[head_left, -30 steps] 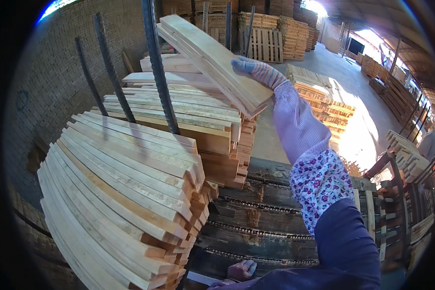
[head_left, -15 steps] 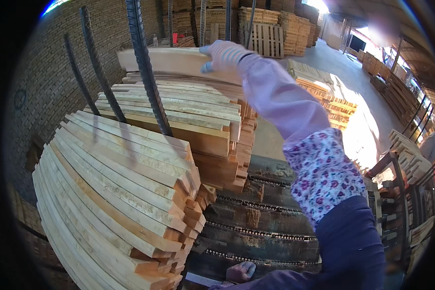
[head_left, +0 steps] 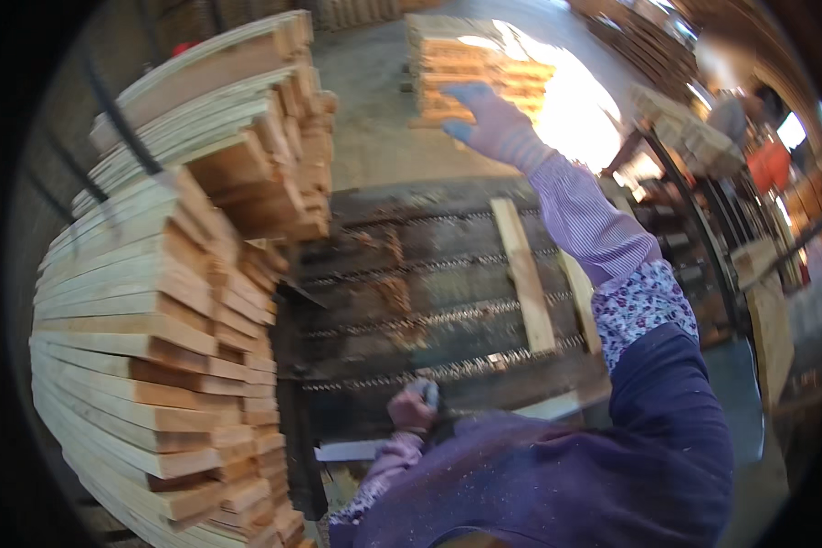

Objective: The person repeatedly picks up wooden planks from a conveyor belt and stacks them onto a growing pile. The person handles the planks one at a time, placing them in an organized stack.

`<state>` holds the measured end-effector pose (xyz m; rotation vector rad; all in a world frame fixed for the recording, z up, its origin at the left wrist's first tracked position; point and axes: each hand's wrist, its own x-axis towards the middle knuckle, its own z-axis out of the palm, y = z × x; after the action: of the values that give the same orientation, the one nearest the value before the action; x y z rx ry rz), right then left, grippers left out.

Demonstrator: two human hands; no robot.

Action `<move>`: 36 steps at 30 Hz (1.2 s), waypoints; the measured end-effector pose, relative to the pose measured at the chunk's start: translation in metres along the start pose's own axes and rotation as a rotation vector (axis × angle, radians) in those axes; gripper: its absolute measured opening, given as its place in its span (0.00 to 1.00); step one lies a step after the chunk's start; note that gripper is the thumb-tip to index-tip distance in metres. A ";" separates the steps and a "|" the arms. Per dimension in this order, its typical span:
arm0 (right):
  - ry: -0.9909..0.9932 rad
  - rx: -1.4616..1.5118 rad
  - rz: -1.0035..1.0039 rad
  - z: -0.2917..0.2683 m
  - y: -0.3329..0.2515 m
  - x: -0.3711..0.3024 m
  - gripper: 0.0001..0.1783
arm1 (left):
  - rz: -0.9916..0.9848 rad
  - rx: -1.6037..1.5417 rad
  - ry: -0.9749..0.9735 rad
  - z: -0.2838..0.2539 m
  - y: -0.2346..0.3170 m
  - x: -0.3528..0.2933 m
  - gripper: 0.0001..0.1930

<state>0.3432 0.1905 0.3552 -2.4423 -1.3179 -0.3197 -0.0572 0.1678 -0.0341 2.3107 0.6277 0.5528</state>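
My right hand, in a light striped glove, is raised over the far side of the chain conveyor. Its fingers are spread and nothing is in them. Low in front of my body, my left hand is curled closed at the conveyor's near edge, with no object showing in it. Two pale wooden boards, one a short board and the other a partly covered board, lie across the chains below my right forearm. To the left, sawn boards are stacked in a near pile and a far pile.
Dark upright steel bars stand against the left piles. Beyond the conveyor, a sunlit wood stack sits on the floor. At the right is a metal frame with boards, and a person in orange is near it.
My right hand has left the board on the far pile and swung right, its fingers now spread. The view has turned right, bringing the two boards on the conveyor into sight.
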 end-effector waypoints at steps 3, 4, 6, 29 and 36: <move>-0.523 -0.239 0.518 0.036 0.095 -0.175 0.37 | -0.007 0.000 -0.029 -0.006 0.007 0.003 0.12; -0.596 -0.179 0.565 0.049 0.113 -0.237 0.38 | 0.020 0.014 -0.004 -0.009 0.010 0.005 0.13; -0.611 -0.050 0.676 0.079 0.105 -0.328 0.41 | -0.061 -0.023 -0.062 -0.008 0.010 0.006 0.12; -0.538 -0.034 0.823 0.115 0.083 -0.433 0.57 | -0.754 -1.318 -0.700 0.020 0.156 0.023 0.26; -0.219 1.348 0.992 0.138 0.126 -0.427 0.47 | -0.684 -1.325 -0.576 0.034 0.184 0.018 0.27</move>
<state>0.2212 -0.1430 0.0529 -1.5637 -0.0335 0.8277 0.0275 0.0400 0.0741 0.8299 0.4714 -0.0851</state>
